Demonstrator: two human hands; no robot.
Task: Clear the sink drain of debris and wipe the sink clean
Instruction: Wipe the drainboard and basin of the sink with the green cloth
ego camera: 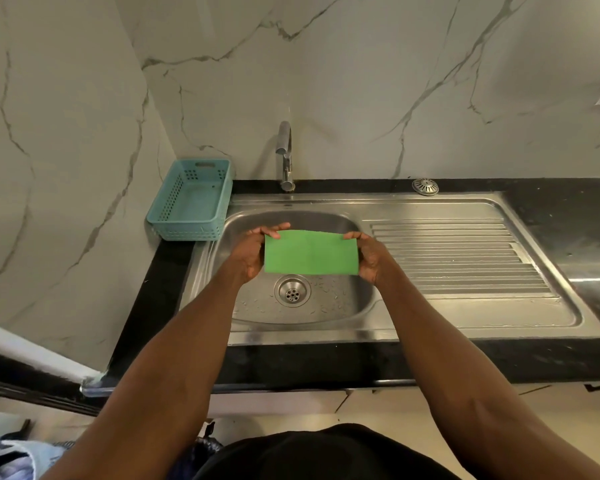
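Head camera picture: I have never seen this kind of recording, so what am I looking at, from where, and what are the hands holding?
There is no machine here. The one picture comes from a camera worn on a person's head, looking down along both bare arms. The left hand and right hand stretch a green cloth flat between them over a steel sink. Below it the drain is open, with small bits scattered on the wet basin floor. Behind stands the tap. An empty blue basket sits on the left, and a round strainer on the black counter.
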